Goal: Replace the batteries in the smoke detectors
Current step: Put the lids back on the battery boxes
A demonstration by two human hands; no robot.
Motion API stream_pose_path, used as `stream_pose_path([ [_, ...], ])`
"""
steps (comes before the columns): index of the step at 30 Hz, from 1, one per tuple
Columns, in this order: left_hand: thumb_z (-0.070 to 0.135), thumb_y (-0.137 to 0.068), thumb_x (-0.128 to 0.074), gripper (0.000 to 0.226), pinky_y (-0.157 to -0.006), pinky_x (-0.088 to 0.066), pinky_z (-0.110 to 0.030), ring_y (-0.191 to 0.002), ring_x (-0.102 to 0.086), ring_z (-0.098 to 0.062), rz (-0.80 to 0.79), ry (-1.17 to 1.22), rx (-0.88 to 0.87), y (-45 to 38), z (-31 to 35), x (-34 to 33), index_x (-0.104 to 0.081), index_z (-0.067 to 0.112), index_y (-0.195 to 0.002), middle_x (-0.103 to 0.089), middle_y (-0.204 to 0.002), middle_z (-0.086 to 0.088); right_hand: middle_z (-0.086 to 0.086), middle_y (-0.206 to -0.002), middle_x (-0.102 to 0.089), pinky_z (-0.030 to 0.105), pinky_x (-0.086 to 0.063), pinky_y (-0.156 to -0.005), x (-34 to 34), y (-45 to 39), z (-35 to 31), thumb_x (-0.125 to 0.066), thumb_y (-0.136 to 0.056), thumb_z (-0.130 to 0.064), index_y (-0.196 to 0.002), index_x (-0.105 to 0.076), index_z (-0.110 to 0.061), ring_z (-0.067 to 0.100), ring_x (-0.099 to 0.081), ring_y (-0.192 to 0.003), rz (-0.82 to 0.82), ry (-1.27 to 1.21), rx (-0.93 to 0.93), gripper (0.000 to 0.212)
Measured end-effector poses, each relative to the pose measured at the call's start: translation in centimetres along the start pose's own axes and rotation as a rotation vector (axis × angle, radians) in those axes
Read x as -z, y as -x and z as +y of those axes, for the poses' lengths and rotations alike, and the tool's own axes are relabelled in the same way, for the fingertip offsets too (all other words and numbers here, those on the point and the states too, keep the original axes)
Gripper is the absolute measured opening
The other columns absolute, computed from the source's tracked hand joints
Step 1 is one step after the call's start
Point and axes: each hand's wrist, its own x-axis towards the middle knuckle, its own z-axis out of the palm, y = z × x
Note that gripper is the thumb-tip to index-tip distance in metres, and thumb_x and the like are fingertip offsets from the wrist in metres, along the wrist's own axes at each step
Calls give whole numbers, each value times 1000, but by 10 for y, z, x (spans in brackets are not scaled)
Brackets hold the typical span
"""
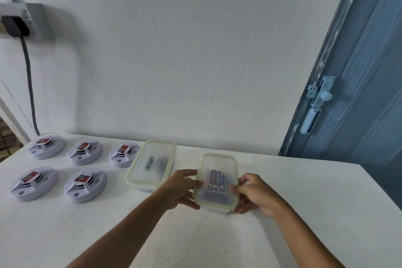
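- Both hands, left hand (182,187) and right hand (254,193), are curled in a grip around a lidded container (215,183) of batteries (216,180).
- If the lid is popped abruptly, batteries may be scattered across the worktop (217,235) toward the smoke detectors (84,187).

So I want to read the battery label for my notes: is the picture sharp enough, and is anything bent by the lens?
Head view: the label inside the right box is too soft to read through the cloudy lid; both hands, left and right, look slightly blurred; the blue door leans from wide-angle distortion; lighting is soft, without harsh glare.
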Motion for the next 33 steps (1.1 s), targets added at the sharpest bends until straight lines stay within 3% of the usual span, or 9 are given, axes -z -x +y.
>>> stream_pose_path([
  [5,3,-90,-63,49,-60,-60,-46,-84,-71,-39,28,33,9,-13,12,-7,-48,4,-137,-67,-110,-21,21,-70,-64,31,-53,-43,10,-14,-8,-70,-86,-9,-97,-51,-1,32,-64,-54,21,-52,2,24],
  [16,1,-93,-57,24,-67,-60,-49,-85,-71,-40,16,54,7,-21,18,-7,-58,8,-116,-69,-106,-21,20,-75,-64,37,-59,-51,14,-23,-10,-72,-84,-9,-95,-54,-1,27,-64,-51,17,-95,9,23],
  [24,3,-94,-57,24,-66,-61,-47,-86,-71,-38,7,33,-3,-20,17,-7,-59,5,-118,-68,-108,-22,17,-72,-64,34,-57,-50,11,-18,-8,-72,-84,-11,-95,-55,-1,24,-64,-50,42,-102,14,22],
  [33,5,-93,-60,22,-64,-61,-45,-83,-71,-36,34,19,-23,-16,17,-10,-59,5,-115,-68,-104,-20,17,-76,-69,41,-61,-59,9,-14,-7,-72,-85,-13,-98,-58,-1,25,-66,-54,85,-93,10,23],
])
